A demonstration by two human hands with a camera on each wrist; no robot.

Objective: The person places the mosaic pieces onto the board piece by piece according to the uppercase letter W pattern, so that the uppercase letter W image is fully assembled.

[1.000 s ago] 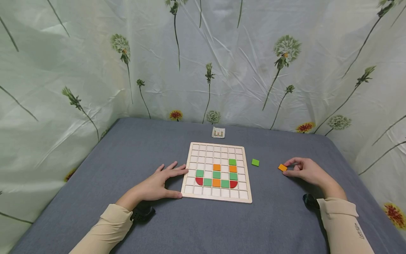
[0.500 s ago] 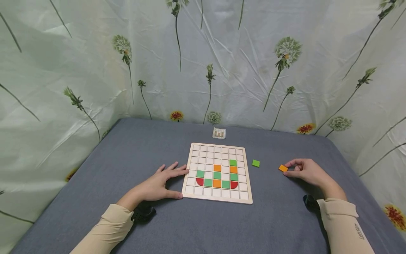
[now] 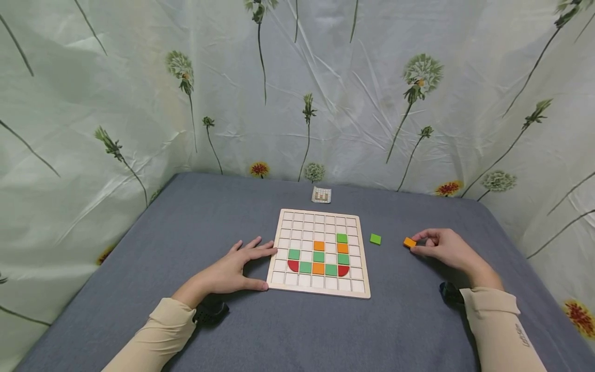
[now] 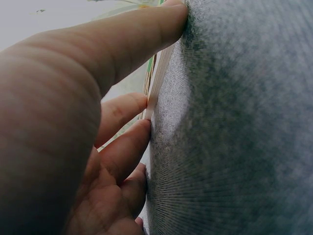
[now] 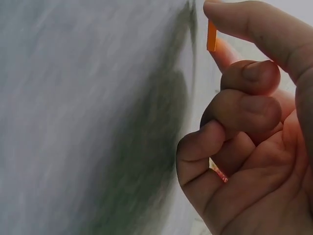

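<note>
A square wooden grid board [image 3: 288, 287] lies on the grey cloth, with green, orange and red tiles set in several of its cells. My left hand [image 3: 225, 271] rests at the board's left side, fingers spread and fairly straight; thumb and fingertips touch its edge, as the left wrist view also shows at the board edge [image 4: 159, 81]. To the right of the board, my right hand [image 3: 447, 250] pinches an orange square tile [image 3: 409, 242] between thumb and index finger. In the right wrist view that tile [image 5: 211, 36] appears edge-on, while the other fingers curl into the palm.
A loose light green tile [image 3: 375, 239] lies between the board and my right hand. Behind the board sits a small card [image 3: 322, 195] with a printed grid pattern. A flower-printed curtain [image 3: 232, 103] hangs around the back and sides of the cloth-covered table [image 3: 297, 336].
My right hand, with the orange tile in it, has shifted slightly to the left and away from me. The left hand and the board stay in place.
</note>
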